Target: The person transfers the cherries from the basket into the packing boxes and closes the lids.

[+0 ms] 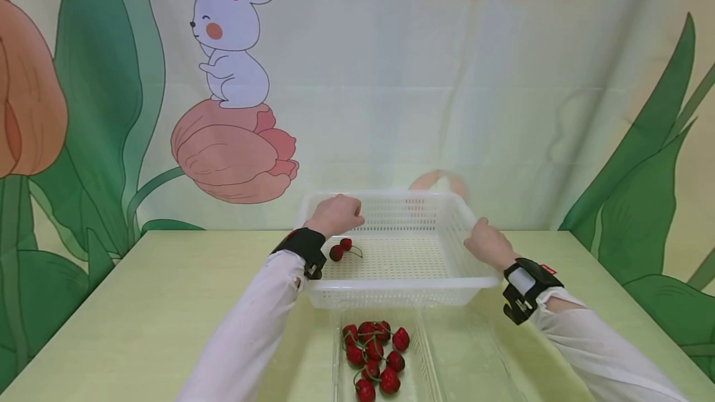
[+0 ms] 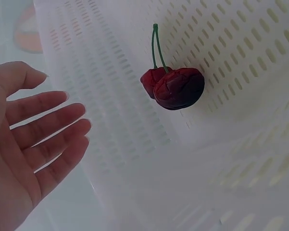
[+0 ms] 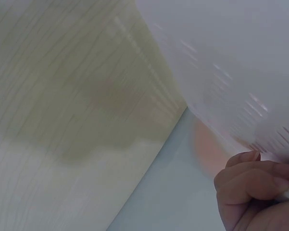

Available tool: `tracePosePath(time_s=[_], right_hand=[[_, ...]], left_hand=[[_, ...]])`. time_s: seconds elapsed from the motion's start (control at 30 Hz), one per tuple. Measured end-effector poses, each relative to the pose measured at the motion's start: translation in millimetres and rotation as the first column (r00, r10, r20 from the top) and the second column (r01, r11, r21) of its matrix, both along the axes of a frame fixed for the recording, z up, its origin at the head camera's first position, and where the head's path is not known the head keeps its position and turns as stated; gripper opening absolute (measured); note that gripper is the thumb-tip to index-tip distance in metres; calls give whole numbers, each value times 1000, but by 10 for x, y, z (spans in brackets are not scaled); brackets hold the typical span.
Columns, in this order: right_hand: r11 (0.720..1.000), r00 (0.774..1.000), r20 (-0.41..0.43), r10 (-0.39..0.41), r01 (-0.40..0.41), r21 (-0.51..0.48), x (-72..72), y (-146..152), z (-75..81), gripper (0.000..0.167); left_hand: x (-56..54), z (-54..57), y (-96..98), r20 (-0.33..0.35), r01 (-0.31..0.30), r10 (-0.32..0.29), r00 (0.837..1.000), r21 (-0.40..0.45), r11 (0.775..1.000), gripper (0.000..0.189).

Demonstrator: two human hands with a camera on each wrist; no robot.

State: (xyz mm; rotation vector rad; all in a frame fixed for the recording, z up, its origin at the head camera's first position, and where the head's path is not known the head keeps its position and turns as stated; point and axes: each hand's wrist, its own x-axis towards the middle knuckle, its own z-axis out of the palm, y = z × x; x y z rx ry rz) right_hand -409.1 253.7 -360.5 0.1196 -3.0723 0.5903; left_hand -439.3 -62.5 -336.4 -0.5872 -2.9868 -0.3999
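A white perforated plastic basket [image 1: 391, 284] stands on the table, and a pair of dark red cherries [image 1: 337, 253] joined at their green stems lies in its left part. My left hand [image 1: 337, 214] is over the basket's left side. In the left wrist view the left hand [image 2: 43, 130] has its fingers spread and loosely bent, apart from the cherries [image 2: 180, 89], with nothing in its grasp. At the basket's right side, my right hand [image 1: 490, 244] grips the rim. Its curled fingers [image 3: 250, 183] pinch the basket's edge in the right wrist view.
In front of the basket sits a clear plastic box [image 1: 432, 358] holding several red cherries [image 1: 373, 349] with green stems. Its transparent lid [image 1: 475, 352] lies folded open to the right. A printed curtain [image 1: 380, 79] hangs behind the pale table [image 1: 151, 303].
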Motion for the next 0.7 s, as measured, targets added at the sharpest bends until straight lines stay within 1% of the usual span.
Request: tracePosePath(time_s=[0.1,0.23,0.3,0.4,0.5,0.7], right_hand=[[1000,1000,-1,9,-9,-3,-1,6,-11,35],[1000,1000,5,9,-9,-11,7,4,-18,35],[1000,1000,3,10,-10,-11,12,1,-12,35],[1000,1000,4,7,-7,-10,15,-4,-2,35],[1000,1000,6,3,-3,-17,11,-6,7,35],[1000,1000,6,1,0,-24,3,-2,6,35]], left_hand=[[-8,-14,-12,48,21,-21,999,-12,1000,32],[-2,-22,-25,75,46,-44,996,-24,999,34],[10,-10,-26,87,50,-47,995,-35,998,31],[44,21,-24,109,62,-55,992,-54,997,21],[57,21,-32,134,79,-70,988,-62,995,13],[33,-31,-41,177,117,-104,979,-64,991,13]])
